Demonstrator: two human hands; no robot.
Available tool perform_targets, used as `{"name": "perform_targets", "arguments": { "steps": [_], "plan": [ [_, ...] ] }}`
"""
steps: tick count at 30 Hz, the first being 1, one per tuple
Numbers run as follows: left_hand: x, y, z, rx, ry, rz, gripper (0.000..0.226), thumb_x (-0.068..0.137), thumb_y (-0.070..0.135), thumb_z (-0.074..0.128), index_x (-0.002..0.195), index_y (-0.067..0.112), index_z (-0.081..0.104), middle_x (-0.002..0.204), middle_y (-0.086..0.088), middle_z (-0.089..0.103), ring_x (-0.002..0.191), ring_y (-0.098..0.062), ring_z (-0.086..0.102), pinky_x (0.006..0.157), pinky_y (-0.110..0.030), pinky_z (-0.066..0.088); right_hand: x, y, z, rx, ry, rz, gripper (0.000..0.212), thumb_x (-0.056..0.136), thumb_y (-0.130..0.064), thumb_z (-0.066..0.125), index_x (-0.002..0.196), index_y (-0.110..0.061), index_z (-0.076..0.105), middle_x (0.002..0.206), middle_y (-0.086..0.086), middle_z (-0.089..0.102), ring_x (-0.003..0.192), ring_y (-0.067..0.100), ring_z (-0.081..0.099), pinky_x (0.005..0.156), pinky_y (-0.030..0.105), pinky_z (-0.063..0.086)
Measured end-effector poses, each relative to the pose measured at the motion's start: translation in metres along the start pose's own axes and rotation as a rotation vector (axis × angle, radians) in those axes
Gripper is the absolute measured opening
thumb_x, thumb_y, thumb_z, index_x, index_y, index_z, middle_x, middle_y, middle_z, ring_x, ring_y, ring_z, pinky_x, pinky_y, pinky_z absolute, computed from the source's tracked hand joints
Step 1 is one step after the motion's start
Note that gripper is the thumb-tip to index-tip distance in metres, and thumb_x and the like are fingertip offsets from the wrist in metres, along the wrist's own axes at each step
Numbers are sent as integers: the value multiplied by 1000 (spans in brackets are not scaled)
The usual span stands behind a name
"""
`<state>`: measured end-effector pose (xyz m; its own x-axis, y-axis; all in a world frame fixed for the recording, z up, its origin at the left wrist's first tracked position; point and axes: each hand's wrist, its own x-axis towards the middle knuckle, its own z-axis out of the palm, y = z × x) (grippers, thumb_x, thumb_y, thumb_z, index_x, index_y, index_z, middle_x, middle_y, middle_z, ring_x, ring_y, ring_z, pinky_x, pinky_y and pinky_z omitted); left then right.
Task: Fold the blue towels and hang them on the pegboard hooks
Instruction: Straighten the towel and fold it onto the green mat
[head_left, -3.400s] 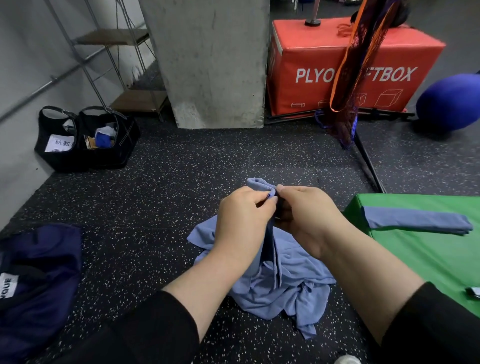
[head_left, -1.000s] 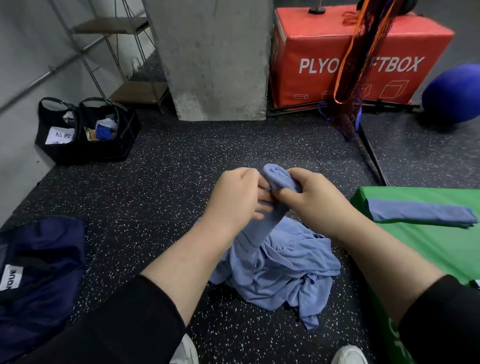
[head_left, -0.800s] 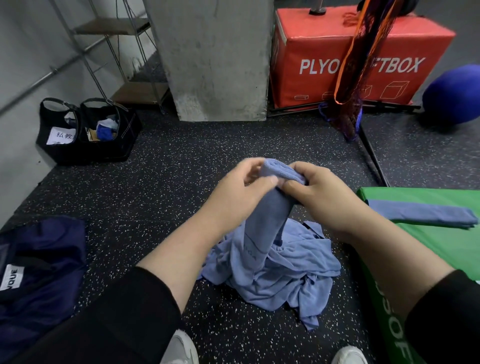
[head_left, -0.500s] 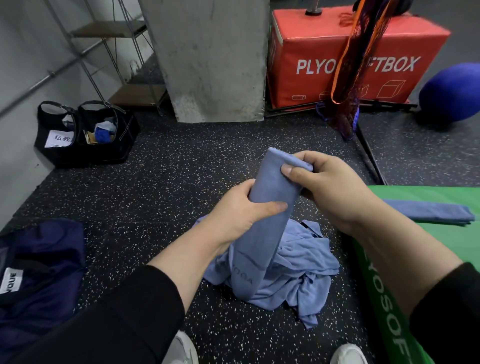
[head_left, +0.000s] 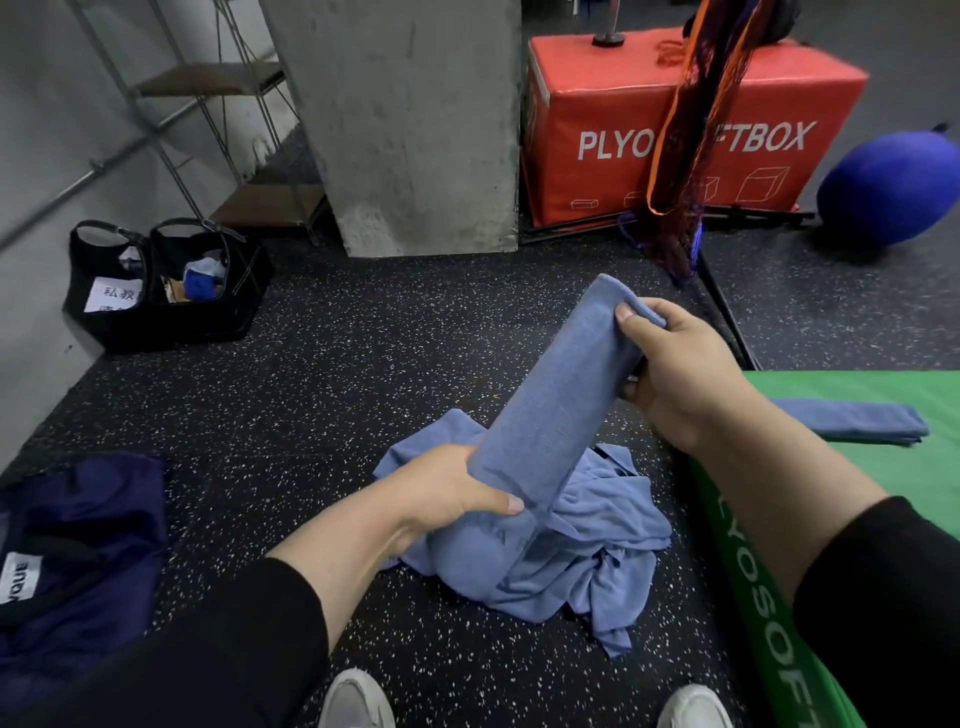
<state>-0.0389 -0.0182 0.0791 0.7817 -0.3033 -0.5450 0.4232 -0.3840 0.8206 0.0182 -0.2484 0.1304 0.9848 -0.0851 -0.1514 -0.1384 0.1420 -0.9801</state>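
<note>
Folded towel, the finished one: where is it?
The folded towel lies flat on the green soft box at right, just beyond the right hand.

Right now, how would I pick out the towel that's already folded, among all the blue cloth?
Find the green box at the right edge of the view. On its top lies the folded towel, a flat, narrow blue strip. Unlike the crumpled pile on the speckled floor and the towel stretched between the hands, nothing touches it.
</note>
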Motion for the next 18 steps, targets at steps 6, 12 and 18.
{"name": "perform_targets", "arguments": {
  "steps": [6,12,18],
  "plan": [
    [-5,-17,-10,34,-2,-35,45,77,8,85,118,11,68,108,-2,78,106,-21,73,103,-44,53,7,10,-13,128,75,64,12,104,-22,55,99,-17,64,93,6,63,94,25,58,83,46,49],
    [-12,-21,-21,-68,63,-45,27,85,1,76,112,4,71,108,-11,77,88,-21,73,73,-28,57,10,16,-34,216,100,98,14,104,-19,55,110,-9,62,106,12,63,105,27,60,101,54,50],
    [-9,-18,-19,-115,192,20,47,63,24,83,102,0,73,107,-29,71,84,-28,61,76,-42,43,7,27,-73,164,217,215,10,105,-14,51,99,-12,60,93,14,64,81,24,64,68,42,62]
  ]
}}
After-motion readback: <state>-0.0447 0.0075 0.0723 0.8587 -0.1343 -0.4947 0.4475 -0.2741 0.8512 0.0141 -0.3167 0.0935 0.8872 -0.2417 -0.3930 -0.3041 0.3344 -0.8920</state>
